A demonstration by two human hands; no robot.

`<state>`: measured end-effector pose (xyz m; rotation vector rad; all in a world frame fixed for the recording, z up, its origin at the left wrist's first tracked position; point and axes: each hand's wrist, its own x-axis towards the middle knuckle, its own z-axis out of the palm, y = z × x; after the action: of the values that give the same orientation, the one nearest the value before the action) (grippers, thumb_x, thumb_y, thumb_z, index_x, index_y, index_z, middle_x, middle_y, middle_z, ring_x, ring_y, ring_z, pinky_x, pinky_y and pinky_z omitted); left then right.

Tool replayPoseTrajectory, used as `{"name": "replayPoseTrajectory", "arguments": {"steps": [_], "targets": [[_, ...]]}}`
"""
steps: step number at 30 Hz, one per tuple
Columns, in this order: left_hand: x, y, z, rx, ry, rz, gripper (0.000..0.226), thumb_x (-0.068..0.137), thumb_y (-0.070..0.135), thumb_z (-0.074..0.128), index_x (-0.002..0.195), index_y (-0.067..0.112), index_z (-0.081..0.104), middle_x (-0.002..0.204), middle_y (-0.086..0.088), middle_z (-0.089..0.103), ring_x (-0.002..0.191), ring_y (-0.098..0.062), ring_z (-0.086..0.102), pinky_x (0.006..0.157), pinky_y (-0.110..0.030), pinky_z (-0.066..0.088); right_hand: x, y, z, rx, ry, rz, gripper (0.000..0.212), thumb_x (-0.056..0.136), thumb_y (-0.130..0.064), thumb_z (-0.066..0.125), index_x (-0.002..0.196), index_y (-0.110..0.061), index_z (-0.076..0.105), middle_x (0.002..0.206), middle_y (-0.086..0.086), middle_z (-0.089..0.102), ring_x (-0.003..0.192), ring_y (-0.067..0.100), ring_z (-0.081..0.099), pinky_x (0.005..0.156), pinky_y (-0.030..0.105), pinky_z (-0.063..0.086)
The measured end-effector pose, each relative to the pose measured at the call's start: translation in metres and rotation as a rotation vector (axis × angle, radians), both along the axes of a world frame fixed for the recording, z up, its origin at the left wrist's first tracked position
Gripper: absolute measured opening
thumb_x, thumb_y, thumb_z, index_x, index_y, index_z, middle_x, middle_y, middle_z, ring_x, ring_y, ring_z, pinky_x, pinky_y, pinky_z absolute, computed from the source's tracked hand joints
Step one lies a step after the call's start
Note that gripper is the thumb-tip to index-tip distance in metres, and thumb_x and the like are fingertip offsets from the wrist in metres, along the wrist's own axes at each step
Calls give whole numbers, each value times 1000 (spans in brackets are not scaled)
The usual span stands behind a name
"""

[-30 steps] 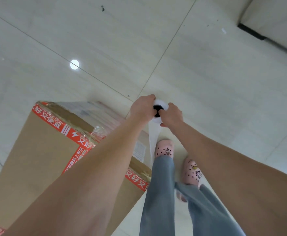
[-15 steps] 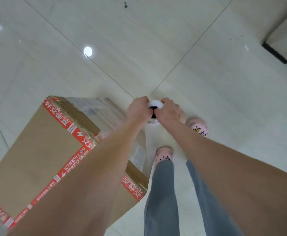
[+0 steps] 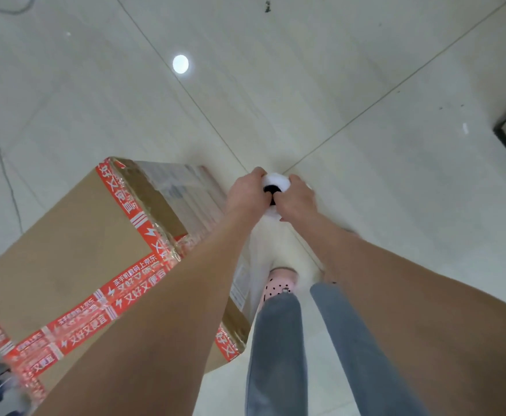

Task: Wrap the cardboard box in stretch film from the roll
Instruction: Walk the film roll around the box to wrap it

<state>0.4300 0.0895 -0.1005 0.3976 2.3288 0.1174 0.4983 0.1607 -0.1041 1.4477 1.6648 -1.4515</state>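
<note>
- Brown cardboard box with red printed tape (image 3: 65, 250) stands on the pale tiled floor (image 3: 365, 70); glossy film already covers its far side.
- Left hand (image 3: 247, 193) and right hand (image 3: 298, 201) each keep a closed grip on the white stretch-film roll (image 3: 276, 182), which is just past the box.
- It looks mid-wrap, with more turns and the cut left to do.

The roll (image 3: 276, 187) sits between both hands, right of the box (image 3: 65, 250).
</note>
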Motion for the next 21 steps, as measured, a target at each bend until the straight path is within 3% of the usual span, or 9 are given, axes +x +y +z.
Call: {"name": "replayPoseTrajectory", "arguments": {"steps": [2,6,8,11,14,17,21], "targets": [[-4,13,3,8,52,-191,36,82,14,52,117,22,58,104,-4,64,98,-25,58,68,-29,38,-2,6,2,4,-11,56,48,85,-22,51,132,-19,46,111,6,60,91,27,62,76,42,57],[-11,27,4,-19,63,-255,29,81,14,48,104,20,65,98,-4,65,93,-26,61,65,-29,38,-6,23,5,19,0,174,38,82,-26,53,119,-21,55,108,4,65,85,25,63,64,28,48],[-17,27,3,-21,52,-162,24,80,12,48,98,15,63,96,-7,65,88,-28,60,63,-30,39,-11,30,6,58,29,218,28,78,-23,56,107,-22,58,97,0,64,79,21,57,55,25,39],[-29,22,-1,6,44,-8,11,78,11,51,87,11,58,93,-10,64,88,-31,60,62,-30,38,-26,35,8,122,57,262,36,77,-22,60,113,-27,58,89,-5,57,79,18,50,64,25,34],[-45,16,-4,22,15,172,11,78,13,54,87,8,59,92,-12,65,87,-31,61,64,-30,43,-45,33,10,192,93,278,40,77,-24,60,116,-28,58,99,-4,64,81,17,53,68,24,34],[-58,8,-4,50,-50,418,11,79,17,57,85,8,56,89,-11,65,80,-30,66,68,-36,55,-62,24,11,247,140,295,46,82,-25,55,129,-26,50,116,2,60,101,21,58,74,26,36],[-75,-6,1,93,-119,667,29,79,27,61,95,3,58,91,-14,69,75,-30,70,71,-42,59,-84,12,11,76,55,196,49,85,-32,55,130,-17,42,116,7,59,98,29,61,78,35,49]]}}
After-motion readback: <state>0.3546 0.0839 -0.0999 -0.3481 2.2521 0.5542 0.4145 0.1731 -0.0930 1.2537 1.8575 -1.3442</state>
